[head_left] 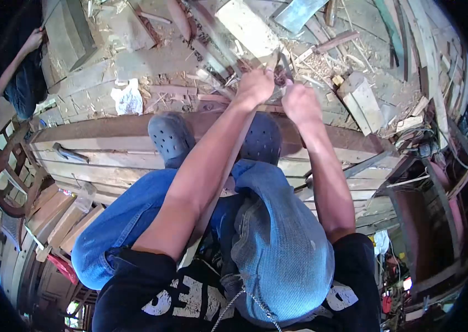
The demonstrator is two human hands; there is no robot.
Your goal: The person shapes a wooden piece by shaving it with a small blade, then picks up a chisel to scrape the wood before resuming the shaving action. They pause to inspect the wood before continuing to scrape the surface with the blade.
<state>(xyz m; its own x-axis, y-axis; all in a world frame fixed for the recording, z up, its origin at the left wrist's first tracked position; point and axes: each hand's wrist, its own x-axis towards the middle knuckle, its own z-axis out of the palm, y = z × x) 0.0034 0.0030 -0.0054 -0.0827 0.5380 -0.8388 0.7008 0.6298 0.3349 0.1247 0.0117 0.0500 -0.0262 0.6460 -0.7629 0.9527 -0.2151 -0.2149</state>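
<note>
My left hand [255, 87] is closed around the far end of a long, narrow wood strip [206, 214]. The strip slants back under my left forearm, between my knees, toward my chest. In my right hand [302, 104] is a knife [285, 65], its dark blade pointing away from me close beside the strip's tip. My fist covers most of its handle. Both fists are close together above the littered work surface, just past my grey clogs [261, 138]. Wood shavings and offcuts lie around the hands.
A pale board [248, 27] lies beyond my hands, with a wood block [361, 102] to the right. Crumpled white plastic [127, 97] sits at left. A clamp-like metal piece [70, 153] rests on the beam's side. Another person's arm [12, 66] shows at far left.
</note>
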